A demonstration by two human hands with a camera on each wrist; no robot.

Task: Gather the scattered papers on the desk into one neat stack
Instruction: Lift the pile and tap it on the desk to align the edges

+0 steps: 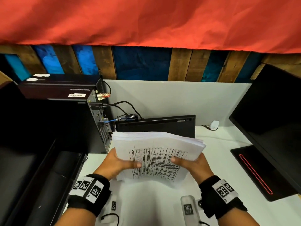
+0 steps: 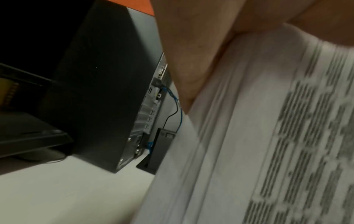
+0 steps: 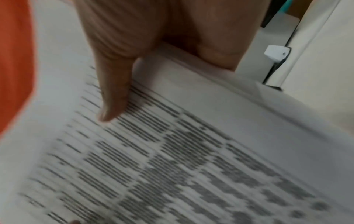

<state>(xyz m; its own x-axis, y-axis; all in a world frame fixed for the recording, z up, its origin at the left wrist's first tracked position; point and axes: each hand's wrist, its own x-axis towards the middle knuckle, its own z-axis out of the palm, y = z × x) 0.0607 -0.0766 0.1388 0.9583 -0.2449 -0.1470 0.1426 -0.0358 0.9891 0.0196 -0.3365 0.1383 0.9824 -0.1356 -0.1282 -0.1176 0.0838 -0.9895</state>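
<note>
white printed sheets, a thick stack of papers (image 1: 156, 154), sit up off the white worktop (image 1: 216, 144) between both hands, the top page covered in dark table columns and its far edges fanned unevenly. left hand (image 1: 119, 163) grips the stack's left side with the thumb laid across the top sheet, and right hand (image 1: 190, 163) grips the right side the same way, thumb on the print and the rest hidden beneath. behind the stack a black computer tower (image 1: 68, 121) stands at left with cables in its back, and a dark monitor (image 1: 273, 121) stands at right.
</note>
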